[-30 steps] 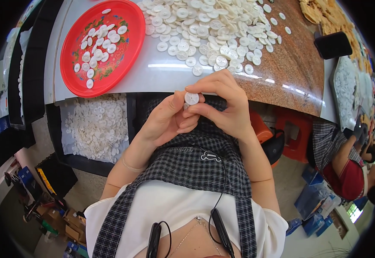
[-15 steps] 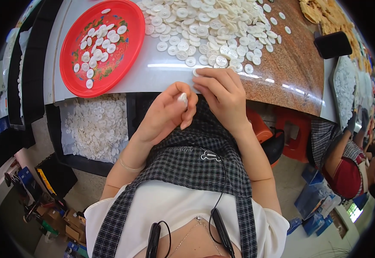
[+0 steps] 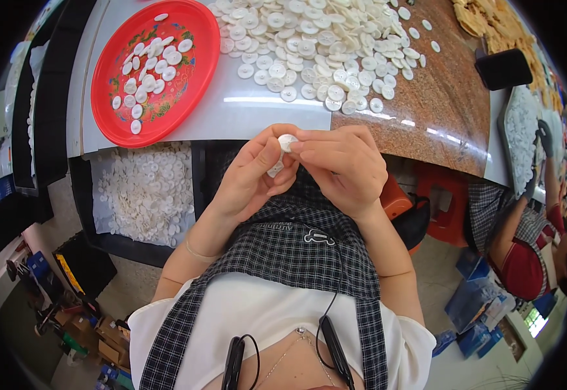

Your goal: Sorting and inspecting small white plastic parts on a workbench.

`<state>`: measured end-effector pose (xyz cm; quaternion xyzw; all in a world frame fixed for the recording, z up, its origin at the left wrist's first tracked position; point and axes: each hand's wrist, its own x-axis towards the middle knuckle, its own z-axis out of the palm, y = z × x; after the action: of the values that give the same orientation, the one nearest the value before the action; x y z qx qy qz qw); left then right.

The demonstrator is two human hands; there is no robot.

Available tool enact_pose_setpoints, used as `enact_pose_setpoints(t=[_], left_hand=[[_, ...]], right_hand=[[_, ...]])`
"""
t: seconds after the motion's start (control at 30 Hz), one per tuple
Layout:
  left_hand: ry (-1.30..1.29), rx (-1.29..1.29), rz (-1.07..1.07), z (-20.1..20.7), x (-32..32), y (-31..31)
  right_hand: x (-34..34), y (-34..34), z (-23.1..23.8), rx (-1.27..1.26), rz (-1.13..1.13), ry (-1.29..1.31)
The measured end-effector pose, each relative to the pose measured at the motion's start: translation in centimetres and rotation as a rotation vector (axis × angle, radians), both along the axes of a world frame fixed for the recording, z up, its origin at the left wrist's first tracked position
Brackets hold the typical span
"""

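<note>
Just in front of the table's near edge, my two hands meet at one small white round disc (image 3: 287, 142). My left hand (image 3: 252, 170) pinches it between thumb and forefinger. Lower down, another white piece (image 3: 275, 169) shows among the curled fingers of that hand. From the other side, my right hand (image 3: 345, 159) has its thumb and fingertips closed on the disc's right edge. A big pile of similar white discs (image 3: 306, 47) lies on the table beyond my hands. Several more rest in a red oval tray (image 3: 190, 97) at the left.
Below the tray, a black bin (image 3: 87, 201) holds many white discs. At the right are a dark phone-like object (image 3: 504, 68), a tray of pale pieces (image 3: 520, 130) and a red stool (image 3: 449, 195). A person in a red top (image 3: 524, 263) works there, one hand gloved.
My right hand has come back from the table's edge near the pile, bringing a disc to my left hand. At the right, the other person's gloved hand has reached up over the pale pieces.
</note>
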<state>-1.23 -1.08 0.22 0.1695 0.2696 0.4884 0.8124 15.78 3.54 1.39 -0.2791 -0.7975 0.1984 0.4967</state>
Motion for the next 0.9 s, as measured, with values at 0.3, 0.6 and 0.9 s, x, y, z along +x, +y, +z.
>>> enact_pose_setpoints(t=[0.3,0.6,0.9], left_hand=[[0.173,0.194,0.072,-0.2,-0.7,-0.1],[0.141,0.244,0.029,-0.8,-1.6,-0.1],[0.214,0.113,0.137,0.3,0.0,-0.1]], right_hand=[[-0.9,1.3,-1.4,-0.202,-0.13,-0.272],[0.0,0.2,-2.5,-0.076,-0.064,-0.304],[-0.2,-1.3,-1.6,-0.841,-0.053,0.469]])
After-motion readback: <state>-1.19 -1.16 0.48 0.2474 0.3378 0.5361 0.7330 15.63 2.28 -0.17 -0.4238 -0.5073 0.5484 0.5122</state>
